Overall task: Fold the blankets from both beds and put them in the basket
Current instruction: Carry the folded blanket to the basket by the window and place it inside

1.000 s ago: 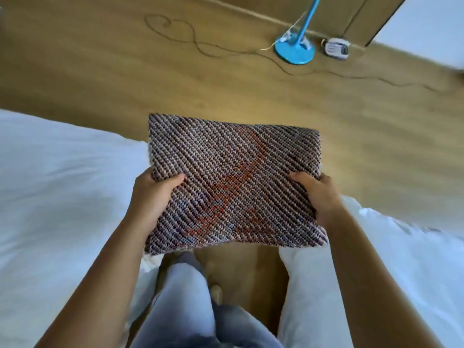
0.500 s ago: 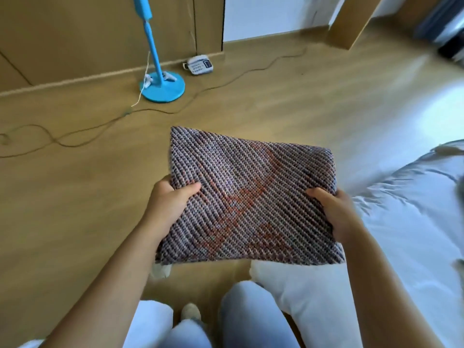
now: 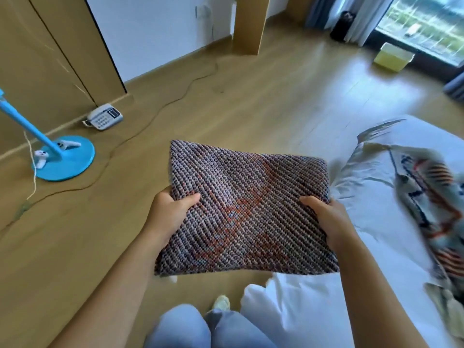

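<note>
A folded woven blanket [image 3: 246, 207], purple-grey with an orange pattern, is held flat in front of me above the wooden floor. My left hand [image 3: 169, 217] grips its left edge with the thumb on top. My right hand [image 3: 326, 219] grips its right edge the same way. A second, unfolded blanket [image 3: 431, 212] with blue and red patterns lies crumpled on the white bed [image 3: 371, 187] at the right. A yellow-green basket [image 3: 393, 56] stands on the floor far off by the window.
A blue lamp stand [image 3: 64, 159] with its base sits on the floor at the left, a white telephone [image 3: 104, 116] beside the wall, and a cable [image 3: 160, 106] runs across the floor. A wooden post [image 3: 251, 23] rises at the back. My legs [image 3: 200, 327] show below.
The view has swung to the right, away from the first bed. The lamp stand slid left, and the second bed with its blanket and the basket came into sight. Both hands keep their hold.
</note>
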Action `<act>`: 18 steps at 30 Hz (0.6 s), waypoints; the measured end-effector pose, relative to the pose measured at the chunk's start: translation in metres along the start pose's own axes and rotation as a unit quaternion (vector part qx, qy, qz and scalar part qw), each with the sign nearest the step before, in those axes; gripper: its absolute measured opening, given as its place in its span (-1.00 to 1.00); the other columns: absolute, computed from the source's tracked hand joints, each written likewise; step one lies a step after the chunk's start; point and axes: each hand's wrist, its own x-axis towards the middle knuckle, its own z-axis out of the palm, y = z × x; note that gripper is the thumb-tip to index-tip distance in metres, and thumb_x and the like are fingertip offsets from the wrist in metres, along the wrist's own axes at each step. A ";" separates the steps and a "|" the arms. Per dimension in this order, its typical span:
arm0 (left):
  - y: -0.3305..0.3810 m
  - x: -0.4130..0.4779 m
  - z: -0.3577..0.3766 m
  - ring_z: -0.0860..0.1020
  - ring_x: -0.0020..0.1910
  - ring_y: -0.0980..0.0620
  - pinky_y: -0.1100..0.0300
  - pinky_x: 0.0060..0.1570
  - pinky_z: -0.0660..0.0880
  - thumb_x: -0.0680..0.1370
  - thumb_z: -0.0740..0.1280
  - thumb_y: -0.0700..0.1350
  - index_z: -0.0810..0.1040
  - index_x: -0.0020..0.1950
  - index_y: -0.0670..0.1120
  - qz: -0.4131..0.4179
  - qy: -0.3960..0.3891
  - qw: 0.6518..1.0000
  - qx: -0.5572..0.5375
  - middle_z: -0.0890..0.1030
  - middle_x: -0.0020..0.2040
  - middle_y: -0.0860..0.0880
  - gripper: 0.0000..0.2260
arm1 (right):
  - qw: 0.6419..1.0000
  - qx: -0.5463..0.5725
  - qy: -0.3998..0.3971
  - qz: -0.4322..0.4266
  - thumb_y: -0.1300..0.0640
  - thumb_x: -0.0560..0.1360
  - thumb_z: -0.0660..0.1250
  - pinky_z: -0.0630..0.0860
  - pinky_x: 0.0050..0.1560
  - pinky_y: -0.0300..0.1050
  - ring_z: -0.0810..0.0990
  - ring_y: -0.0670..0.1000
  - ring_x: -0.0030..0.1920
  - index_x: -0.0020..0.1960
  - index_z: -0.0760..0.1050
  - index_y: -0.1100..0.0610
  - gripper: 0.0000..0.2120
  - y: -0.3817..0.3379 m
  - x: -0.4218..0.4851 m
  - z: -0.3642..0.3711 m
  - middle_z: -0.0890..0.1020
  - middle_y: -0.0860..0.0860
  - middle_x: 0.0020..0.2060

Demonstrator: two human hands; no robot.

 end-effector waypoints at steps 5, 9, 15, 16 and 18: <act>0.060 0.100 0.050 0.62 -0.10 -0.04 0.05 0.01 0.52 0.44 0.42 -0.12 0.60 -0.03 -0.08 0.031 -0.055 0.997 0.038 0.65 -0.08 -0.01 -0.87 | 0.998 0.040 0.047 0.016 0.17 0.36 0.43 0.60 -0.11 0.01 0.69 0.13 -0.19 -0.08 0.56 0.14 -0.84 -0.043 0.078 -0.003 0.70 0.13 -0.19; 0.106 0.195 0.092 0.62 -0.10 -0.03 0.08 -0.01 0.52 0.45 0.42 -0.13 0.59 -0.05 -0.06 0.040 -0.106 0.992 0.051 0.65 -0.09 0.00 -0.90 | 0.994 0.071 0.088 0.011 0.18 0.38 0.42 0.59 -0.12 -0.03 0.68 0.14 -0.17 0.01 0.56 0.18 -0.78 -0.078 0.154 0.003 0.69 0.16 -0.16; 0.182 0.311 0.148 0.61 -0.13 0.00 0.14 -0.09 0.51 0.46 0.41 -0.11 0.53 -0.14 0.00 0.039 -0.179 0.980 0.082 0.64 -0.11 0.03 -0.93 | 0.983 0.098 0.153 0.030 0.13 0.38 0.43 0.58 0.01 0.08 0.66 0.15 -0.12 0.06 0.54 0.16 -0.72 -0.126 0.241 0.012 0.68 0.15 -0.11; 0.194 0.329 0.161 0.61 -0.14 0.01 0.18 -0.16 0.50 0.46 0.41 -0.11 0.52 -0.16 0.01 0.039 -0.191 0.977 0.087 0.63 -0.12 0.04 -0.92 | 0.981 0.103 0.162 0.032 0.13 0.38 0.43 0.58 0.01 0.07 0.66 0.15 -0.12 0.05 0.54 0.14 -0.73 -0.134 0.256 0.011 0.68 0.14 -0.11; 0.215 0.362 0.189 0.61 -0.15 0.03 0.23 -0.22 0.48 0.46 0.41 -0.11 0.51 -0.16 0.01 0.040 -0.212 0.971 0.099 0.63 -0.13 0.05 -0.91 | 0.976 0.112 0.182 0.037 0.12 0.38 0.43 0.58 -0.02 0.04 0.66 0.13 -0.12 0.03 0.55 0.12 -0.76 -0.147 0.284 0.005 0.68 0.12 -0.11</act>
